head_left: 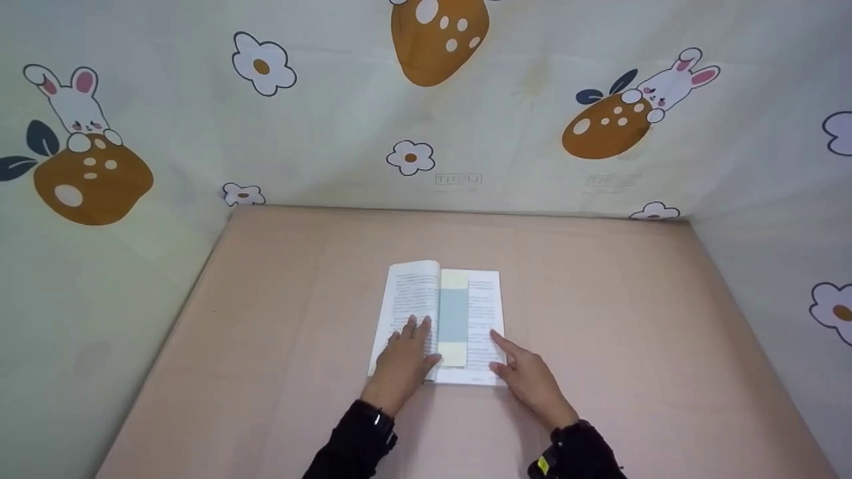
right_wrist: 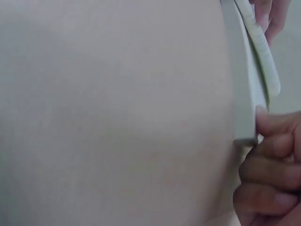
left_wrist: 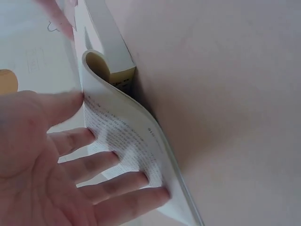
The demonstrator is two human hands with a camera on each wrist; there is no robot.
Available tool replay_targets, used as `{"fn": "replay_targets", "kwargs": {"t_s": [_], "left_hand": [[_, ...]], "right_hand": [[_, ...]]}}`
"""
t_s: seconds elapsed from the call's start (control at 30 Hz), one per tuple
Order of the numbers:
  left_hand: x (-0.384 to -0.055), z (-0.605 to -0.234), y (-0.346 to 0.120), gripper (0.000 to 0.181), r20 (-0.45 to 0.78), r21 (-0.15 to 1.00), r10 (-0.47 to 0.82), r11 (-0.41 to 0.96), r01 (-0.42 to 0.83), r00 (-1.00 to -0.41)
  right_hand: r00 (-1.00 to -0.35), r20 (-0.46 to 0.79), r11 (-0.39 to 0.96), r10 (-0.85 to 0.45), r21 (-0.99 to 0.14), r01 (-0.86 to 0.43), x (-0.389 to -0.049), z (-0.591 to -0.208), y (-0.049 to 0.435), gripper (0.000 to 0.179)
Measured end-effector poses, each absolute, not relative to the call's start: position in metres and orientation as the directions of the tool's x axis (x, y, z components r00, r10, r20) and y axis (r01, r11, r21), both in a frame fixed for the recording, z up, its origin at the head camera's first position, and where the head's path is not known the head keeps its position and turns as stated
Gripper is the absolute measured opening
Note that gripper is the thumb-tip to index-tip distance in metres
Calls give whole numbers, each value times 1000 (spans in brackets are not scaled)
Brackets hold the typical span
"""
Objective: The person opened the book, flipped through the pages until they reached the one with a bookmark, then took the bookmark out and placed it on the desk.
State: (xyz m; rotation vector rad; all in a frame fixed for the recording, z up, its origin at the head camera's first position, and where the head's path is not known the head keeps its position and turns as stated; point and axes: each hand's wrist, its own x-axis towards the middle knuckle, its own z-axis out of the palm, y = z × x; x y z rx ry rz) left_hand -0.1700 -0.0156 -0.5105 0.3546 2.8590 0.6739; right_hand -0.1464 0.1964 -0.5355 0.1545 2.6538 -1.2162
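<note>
An open book (head_left: 484, 319) lies on the table with printed pages facing up. Along its gutter, on the right-hand page, is a bookmark-like strip (head_left: 453, 316), pale yellow at both ends and blue-grey between. My left hand (head_left: 405, 362) rests spread on the left-hand pages (left_wrist: 120, 129), which bulge near the spine in the left wrist view. At the lower right corner of the book, my right hand (head_left: 529, 379) holds the edge. Its thumb (right_wrist: 268, 121) lies on the page, the index fingertip touches the page higher up, and the other fingers curl beside the edge.
The book stands on a pinkish-beige tabletop (head_left: 299, 286). Pale fabric walls (head_left: 333, 133) printed with rabbits, flowers and brown fruit rise at the back and both sides. Dark sleeves (head_left: 356, 439) and wrist straps cover both forearms.
</note>
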Motion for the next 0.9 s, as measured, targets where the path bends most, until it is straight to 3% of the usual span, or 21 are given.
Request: {"fn": "replay_targets", "kwargs": {"t_s": [0.2,0.33,0.43,0.53,0.7,0.8,0.9], "left_hand": [[-175,-507,-14,64,-184,467,253,873,142,-950],[-176,-506,-13,65,-202,475,253,870,131,-946],[-177,-505,-14,65,-211,474,251,872,126,-945],[-178,-505,-14,65,-223,465,245,877,118,-944],[-178,-507,-13,65,-228,456,238,883,113,-944],[-178,-508,-13,65,-219,466,244,877,118,-945],[-176,-509,-13,65,-212,471,245,874,121,-946]], "right_hand": [[-988,-144,873,61,-472,123,-148,-515,172,37],[-995,-91,916,35,-396,68,-150,-511,160,30],[-997,-64,891,36,-450,61,-148,-515,155,27],[-993,-98,809,58,-578,104,-145,-521,154,29],[-964,-262,449,47,-857,255,-145,-528,160,38],[-946,-324,235,17,-918,319,-147,-530,165,37],[-933,-360,139,5,-924,357,-148,-533,168,33]]}}
